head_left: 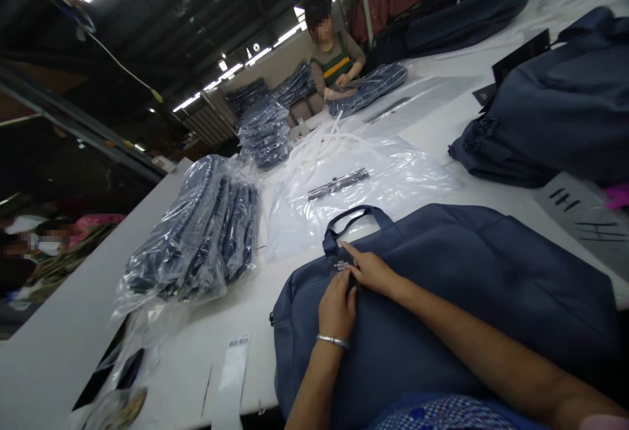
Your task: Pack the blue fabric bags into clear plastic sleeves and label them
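Note:
A dark blue bag (457,273) lies flat in front of me, its fabric handle (361,214) standing up at the far edge. Against the handle's base is a black hang tag (339,263) with small pale print. My left hand (337,309), a silver bracelet at its wrist, has its fingers closed at the tag's near edge. From the right, my right hand (373,271) pinches the tag's other side, the index finger stretched toward the handle. The fingertips of both hands nearly meet, partly covering the tag.
Plastic-wrapped dark bags (196,227) are stacked at the left, and clear plastic bags (354,181) lie beyond my bag. More blue bags (555,102) sit at the right. A barcode label strip (233,371) lies near the front edge. Across the table, a co-worker (337,56) handles a wrapped bag.

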